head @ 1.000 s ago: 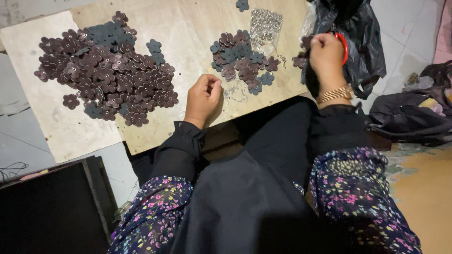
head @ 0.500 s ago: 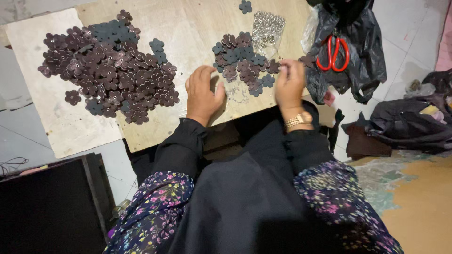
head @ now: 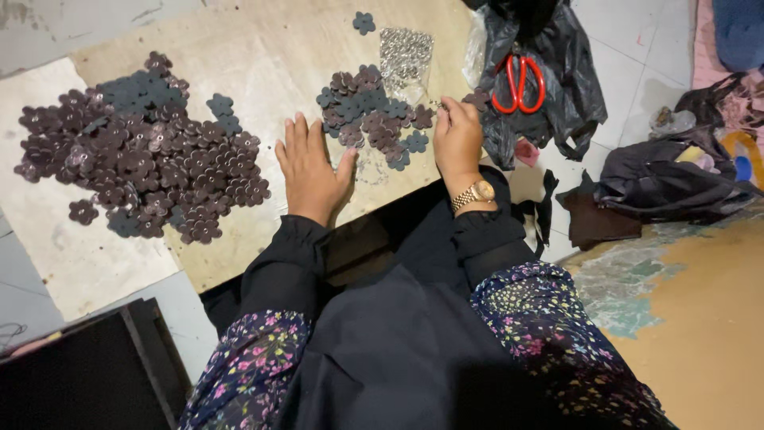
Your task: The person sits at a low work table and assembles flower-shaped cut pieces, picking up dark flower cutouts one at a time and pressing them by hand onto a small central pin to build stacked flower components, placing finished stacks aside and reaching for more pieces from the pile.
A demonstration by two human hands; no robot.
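Note:
My left hand (head: 310, 171) lies flat and open on a wooden board (head: 263, 56), fingers spread, holding nothing. My right hand (head: 458, 139) rests at the right edge of a small pile of dark brown and grey flower-shaped pieces (head: 370, 107), its fingertips curled against them; what they pinch is hidden. A large heap of the same flower pieces (head: 139, 163) covers the board's left part. A clear bag of small silver metal parts (head: 404, 56) lies behind the small pile.
Red-handled scissors (head: 519, 84) lie on a black plastic bag (head: 549, 87) right of the board. Dark bags and cloth (head: 668, 187) sit on the floor at right. A black case (head: 72, 374) is at lower left.
My right hand left the scissors on the black bag and came back left to the small pile. My left hand opened from a loose fist and flattened on the board.

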